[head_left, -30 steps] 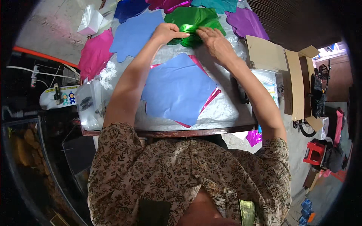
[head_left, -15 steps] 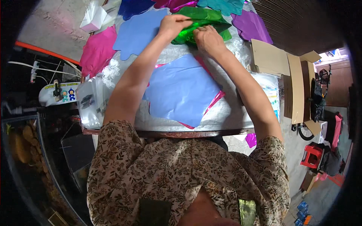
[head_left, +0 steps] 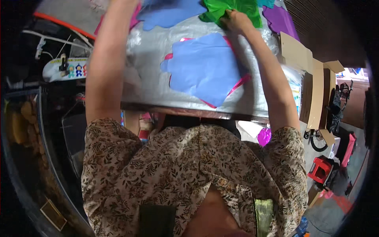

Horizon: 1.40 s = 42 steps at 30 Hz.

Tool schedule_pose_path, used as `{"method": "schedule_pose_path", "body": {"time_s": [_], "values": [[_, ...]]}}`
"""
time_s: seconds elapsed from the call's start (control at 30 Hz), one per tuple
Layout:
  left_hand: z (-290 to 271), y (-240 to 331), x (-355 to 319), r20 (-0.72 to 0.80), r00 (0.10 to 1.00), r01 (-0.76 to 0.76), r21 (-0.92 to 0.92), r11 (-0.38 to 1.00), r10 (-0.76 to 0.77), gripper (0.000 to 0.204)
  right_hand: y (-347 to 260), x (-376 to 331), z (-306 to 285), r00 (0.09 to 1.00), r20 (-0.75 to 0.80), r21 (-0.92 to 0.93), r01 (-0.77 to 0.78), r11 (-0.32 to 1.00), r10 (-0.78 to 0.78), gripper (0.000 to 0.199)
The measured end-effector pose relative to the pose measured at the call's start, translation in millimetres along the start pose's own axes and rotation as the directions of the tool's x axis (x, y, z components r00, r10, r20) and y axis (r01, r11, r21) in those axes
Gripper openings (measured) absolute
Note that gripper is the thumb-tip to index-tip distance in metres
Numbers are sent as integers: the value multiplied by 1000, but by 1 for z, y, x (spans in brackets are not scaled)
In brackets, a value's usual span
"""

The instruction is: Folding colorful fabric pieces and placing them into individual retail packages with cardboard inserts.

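A shiny green foil sheet [head_left: 215, 11] with a wavy edge lies at the far side of the table. At its near edge is my right hand [head_left: 239, 21], fingers bent and pressed together on the foil. My left arm stretches toward the far left, blurred by motion; the left hand is cut off by the top edge, so its fingers are hidden. Between my arms a light blue wavy-edged foil sheet [head_left: 205, 67] rests flat, with pink foil [head_left: 239, 83] showing from under its edges. Another light blue sheet [head_left: 169, 14] lies left of the green one.
A silvery plastic cover [head_left: 150, 79] spreads over the table. A purple foil sheet [head_left: 282, 21] and open cardboard boxes [head_left: 296, 51] are at the right. Beyond the table's left side is a skateboard [head_left: 65, 70]; a red stool [head_left: 320, 170] stands on the floor at right.
My left hand has let go of the green sheet and swung up and left, out past the top edge. My right hand stays at the green foil, while the view has shifted.
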State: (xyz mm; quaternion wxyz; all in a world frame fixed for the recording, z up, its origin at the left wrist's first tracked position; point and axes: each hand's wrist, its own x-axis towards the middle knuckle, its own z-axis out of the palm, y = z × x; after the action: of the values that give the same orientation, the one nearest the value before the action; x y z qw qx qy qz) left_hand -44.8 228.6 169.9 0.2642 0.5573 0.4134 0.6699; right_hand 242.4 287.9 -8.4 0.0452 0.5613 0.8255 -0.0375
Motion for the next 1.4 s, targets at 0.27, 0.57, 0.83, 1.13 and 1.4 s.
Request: {"method": "schedule_pose_path", "body": {"time_s": [0.27,0.57,0.83,1.13,1.4], "values": [[-39,-28,-158,654,739,-323,130,937,164,33,-43,-144,-35,904,-385,919,394,-9,186,60],[-74,-42,-242,743,663,-429,276,860,91,31,-32,-238,9,959,256,954,-272,128,123,27],[-114,-80,-258,484,875,-329,583,743,8,45,-78,-293,16,938,259,960,-277,50,229,16],[-88,-98,-250,470,879,-257,616,745,-86,27,-85,-308,42,937,230,973,-216,-82,261,15],[-91,-90,-238,45,873,344,650,677,-486,28,-105,-271,26,928,211,977,-187,-106,308,14]]}}
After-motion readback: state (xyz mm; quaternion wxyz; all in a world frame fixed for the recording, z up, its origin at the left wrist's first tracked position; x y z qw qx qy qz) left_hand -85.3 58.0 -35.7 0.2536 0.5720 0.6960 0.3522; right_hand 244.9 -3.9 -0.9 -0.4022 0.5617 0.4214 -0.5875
